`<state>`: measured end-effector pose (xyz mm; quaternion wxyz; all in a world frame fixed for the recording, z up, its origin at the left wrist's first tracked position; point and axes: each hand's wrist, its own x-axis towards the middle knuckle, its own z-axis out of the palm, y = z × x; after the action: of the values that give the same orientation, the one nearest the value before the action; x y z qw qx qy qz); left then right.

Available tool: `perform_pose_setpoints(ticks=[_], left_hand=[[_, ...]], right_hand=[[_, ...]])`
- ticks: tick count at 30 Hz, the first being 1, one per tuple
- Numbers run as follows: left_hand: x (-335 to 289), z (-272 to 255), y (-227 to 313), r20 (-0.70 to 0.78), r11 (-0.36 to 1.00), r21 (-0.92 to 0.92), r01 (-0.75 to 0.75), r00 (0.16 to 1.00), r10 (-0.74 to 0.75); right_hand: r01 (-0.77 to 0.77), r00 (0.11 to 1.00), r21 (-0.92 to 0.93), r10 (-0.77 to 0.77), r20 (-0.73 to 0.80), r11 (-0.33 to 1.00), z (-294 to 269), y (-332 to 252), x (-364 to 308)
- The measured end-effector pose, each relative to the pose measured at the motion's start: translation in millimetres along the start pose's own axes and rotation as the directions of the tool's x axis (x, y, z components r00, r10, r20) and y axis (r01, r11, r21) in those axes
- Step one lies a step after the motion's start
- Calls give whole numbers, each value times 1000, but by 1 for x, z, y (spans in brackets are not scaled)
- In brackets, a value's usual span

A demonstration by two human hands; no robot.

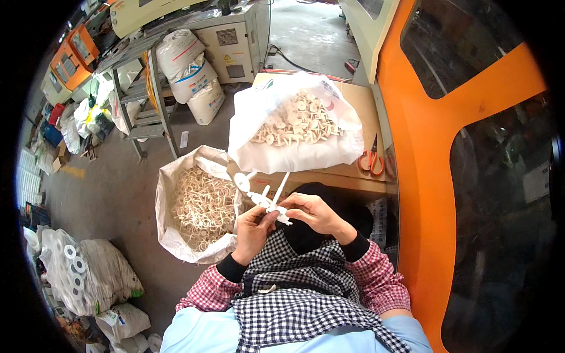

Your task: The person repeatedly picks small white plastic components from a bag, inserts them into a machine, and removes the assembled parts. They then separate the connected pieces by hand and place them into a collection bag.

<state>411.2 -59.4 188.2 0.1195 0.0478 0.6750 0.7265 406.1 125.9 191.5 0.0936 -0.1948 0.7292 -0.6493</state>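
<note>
In front of my lap, my left hand [253,232] and my right hand [315,213] meet at a white plastic moulding [259,199] with round discs and a long stem sticking up. The left thumb and fingers pinch its near end. My right fingers close on the same end from the other side. One white disc on a short peg [242,182] shows at the far left of it, over the gap between two bags. Beyond the hands, a white bag [288,160] holds many white disc-headed pegs [297,120]. To the left, an open woven sack [168,232] contains thin curly plastic scraps [203,206].
Red-handled scissors [371,162] lie on the cardboard-topped surface [359,100], right of the white bag. An orange machine frame [426,176] stands close on my right. Stacked sacks [194,76] and a metal step stand [147,115] are at the back left; a bulky wrapped bundle [106,276] sits lower left.
</note>
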Motion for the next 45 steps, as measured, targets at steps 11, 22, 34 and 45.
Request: perform_pose_setpoints(ticks=[11,22,34,45], left_hand=[[5,-18,-8,300,823,-402,402,907,-297],[13,-18,-25,245,504,574,-646,722,647],[37,-6,13,8,870,422,-256,960,279],[21,5,10,164,821,428,-376,926,339]], right_hand=[[306,951,-399,-291,100,864,3,-30,1],[-459,889,-137,451,-86,878,6,15,23],[-74,891,-462,-150,-429,884,-76,21,91],[-107,992,327,77,103,939,-35,-8,19]])
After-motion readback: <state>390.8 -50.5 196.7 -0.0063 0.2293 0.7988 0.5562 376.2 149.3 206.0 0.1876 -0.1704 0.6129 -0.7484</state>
